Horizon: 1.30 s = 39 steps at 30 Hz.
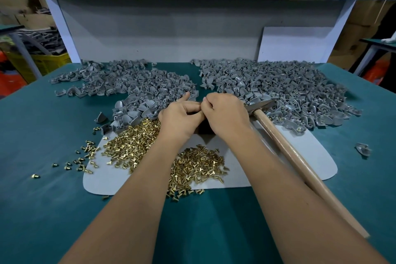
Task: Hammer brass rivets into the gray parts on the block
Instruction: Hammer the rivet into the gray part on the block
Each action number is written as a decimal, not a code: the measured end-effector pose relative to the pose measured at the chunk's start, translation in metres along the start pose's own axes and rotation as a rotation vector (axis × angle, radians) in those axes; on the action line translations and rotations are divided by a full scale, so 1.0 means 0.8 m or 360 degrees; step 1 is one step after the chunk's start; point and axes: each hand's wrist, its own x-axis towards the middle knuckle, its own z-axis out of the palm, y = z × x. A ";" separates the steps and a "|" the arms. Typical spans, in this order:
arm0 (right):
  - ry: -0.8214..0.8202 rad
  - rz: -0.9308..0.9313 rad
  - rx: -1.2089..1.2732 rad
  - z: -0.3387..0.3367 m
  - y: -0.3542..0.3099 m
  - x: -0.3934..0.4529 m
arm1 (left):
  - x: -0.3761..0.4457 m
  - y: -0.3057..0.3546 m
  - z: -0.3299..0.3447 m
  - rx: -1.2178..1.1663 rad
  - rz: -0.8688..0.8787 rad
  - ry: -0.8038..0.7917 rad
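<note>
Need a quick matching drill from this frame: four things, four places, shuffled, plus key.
Things:
1. hammer
2. rivets
3. left hand
4. stray gray part

Places:
A. alone on the green mat, far right
B. heaped on the gray sheet, near side
C. lying beside the right forearm, head by the right-hand gray pile
D. fingertips meeting the right hand at centre

Pairs: 1-C, 2-B, 3-D, 4-A

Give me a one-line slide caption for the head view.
Both hands, left hand and right hand, meet fingertip to fingertip between heaps of gray parts and brass rivets; hammer lies idle.
</note>
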 end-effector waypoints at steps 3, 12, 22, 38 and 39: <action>0.0033 0.0010 -0.0046 -0.001 -0.003 -0.003 | -0.002 0.002 0.001 -0.0002 -0.0002 -0.0011; -0.0154 0.0260 0.0801 -0.032 0.011 -0.001 | -0.003 0.009 -0.002 -0.0011 -0.0015 0.0018; -0.0235 0.0157 0.0864 -0.035 0.024 -0.007 | -0.004 0.004 0.001 0.0016 0.0059 0.0030; -0.0246 0.0053 0.0612 -0.027 0.024 -0.001 | 0.000 -0.003 0.002 0.0059 0.0102 0.0058; -0.0261 0.0044 0.0589 -0.028 0.023 -0.001 | 0.001 -0.003 0.002 0.0063 0.0108 0.0056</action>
